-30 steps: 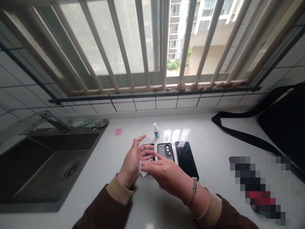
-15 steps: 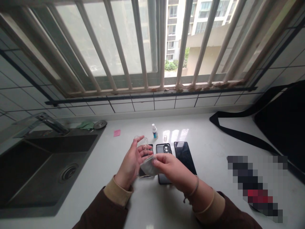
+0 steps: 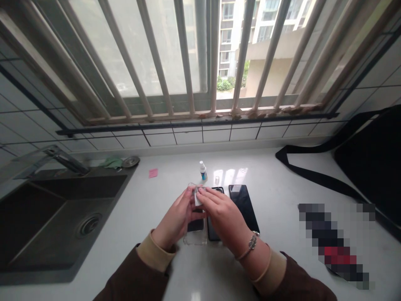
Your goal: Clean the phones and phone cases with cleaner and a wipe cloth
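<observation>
My left hand [image 3: 173, 213] grips a transparent phone case [image 3: 196, 240] by its left side, with fingers reaching behind it. A small pale cloth [image 3: 197, 201] is pinched under the fingers of my right hand [image 3: 224, 211], pressed to the upper part of the case. Through the clear plastic a dark phone-like thing [image 3: 194, 226] shows on the counter. Partly hidden by my right hand lies a black phone case [image 3: 213, 232]. To its right is a black phone [image 3: 242, 202], its lower left side behind my wrist.
Beyond my hands stand a small white spray bottle [image 3: 203, 172] and its clear cap [image 3: 217, 180]. A pink sticky note [image 3: 153, 173] lies left of them. At the left is a sink [image 3: 59, 217] with a faucet [image 3: 67, 161]; a black bag strap [image 3: 316, 173] crosses the right side.
The cloth, earlier spread and hanging from my right hand, is now bunched against the case. My right hand has turned palm down, and the case has tipped to face me.
</observation>
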A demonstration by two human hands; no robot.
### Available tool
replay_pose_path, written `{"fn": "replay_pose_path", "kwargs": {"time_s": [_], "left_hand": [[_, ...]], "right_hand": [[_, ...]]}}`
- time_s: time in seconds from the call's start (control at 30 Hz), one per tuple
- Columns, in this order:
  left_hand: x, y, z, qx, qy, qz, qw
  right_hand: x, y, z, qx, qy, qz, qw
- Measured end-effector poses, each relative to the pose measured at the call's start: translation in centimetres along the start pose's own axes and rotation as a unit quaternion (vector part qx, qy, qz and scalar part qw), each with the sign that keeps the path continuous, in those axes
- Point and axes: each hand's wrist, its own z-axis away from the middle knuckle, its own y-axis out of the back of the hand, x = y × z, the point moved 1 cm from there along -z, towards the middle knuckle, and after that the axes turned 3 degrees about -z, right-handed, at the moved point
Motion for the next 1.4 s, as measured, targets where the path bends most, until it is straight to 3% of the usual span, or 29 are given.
{"fn": "replay_pose_path", "kwargs": {"time_s": [0.3, 0.47, 0.97, 1.13, 1.27, 1.4], "left_hand": [[0.2, 0.2, 0.0, 0.039, -0.028, -0.043, 0.998], [-0.1, 0.5, -0.4, 0.085, -0.033, -0.027, 0.995], [0.4, 1.2, -0.9, 0.183, -0.085, -0.016, 0.979], [0.8, 1.6, -0.6, 0.194, -0.141, -0.087, 0.967], [0.9, 1.6, -0.5, 0.187, -0.142, -0.091, 0.968], [0.8, 1.4, -0.6, 0.157, -0.125, -0.067, 0.977]], "right_hand": [[-0.3, 0.4, -0.2, -0.041, -0.029, 0.002, 0.999], [-0.8, 0.6, -0.2, -0.088, -0.012, -0.002, 0.996], [-1.8, 0.7, 0.0, -0.124, 0.024, -0.082, 0.989], [-2.1, 0.6, 0.2, -0.149, -0.05, -0.151, 0.976], [-2.0, 1.1, 0.0, -0.15, -0.12, -0.188, 0.963], [-1.7, 1.7, -0.4, -0.153, -0.175, -0.311, 0.922]]}}
